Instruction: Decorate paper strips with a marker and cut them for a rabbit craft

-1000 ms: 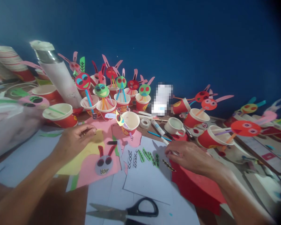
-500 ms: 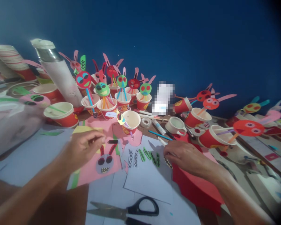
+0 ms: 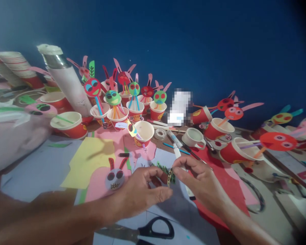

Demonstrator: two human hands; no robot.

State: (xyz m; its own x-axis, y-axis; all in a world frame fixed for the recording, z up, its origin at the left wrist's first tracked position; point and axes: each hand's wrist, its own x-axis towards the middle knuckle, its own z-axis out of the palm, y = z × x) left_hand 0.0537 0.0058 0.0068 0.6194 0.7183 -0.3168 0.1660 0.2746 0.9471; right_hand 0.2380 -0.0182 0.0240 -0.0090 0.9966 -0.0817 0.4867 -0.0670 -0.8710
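Note:
My right hand (image 3: 201,182) pinches a small patterned paper strip (image 3: 169,177) between thumb and forefinger, lifted just above the white sheet (image 3: 168,211). My left hand (image 3: 142,192) has its fingers curled right beside the strip, fingertips close to it; I cannot make out whether they touch it. Green patterned cut-outs (image 3: 163,167) lie on the sheet behind the hands. To the left, a grey paper bunny face with red ears (image 3: 114,175) rests on pink paper (image 3: 99,183).
Black-handled scissors (image 3: 153,233) lie at the near edge. Several red paper cups with paper faces on straws (image 3: 132,102) crowd the back and right. A tall white tube (image 3: 63,80), tape roll (image 3: 160,133), glue tube (image 3: 173,139), yellow paper (image 3: 89,161) and red paper (image 3: 219,190) surround the work spot.
My right hand picked the patterned strip off the white sheet and lifted it. My left hand moved right from the pink and yellow paper to meet it at the centre.

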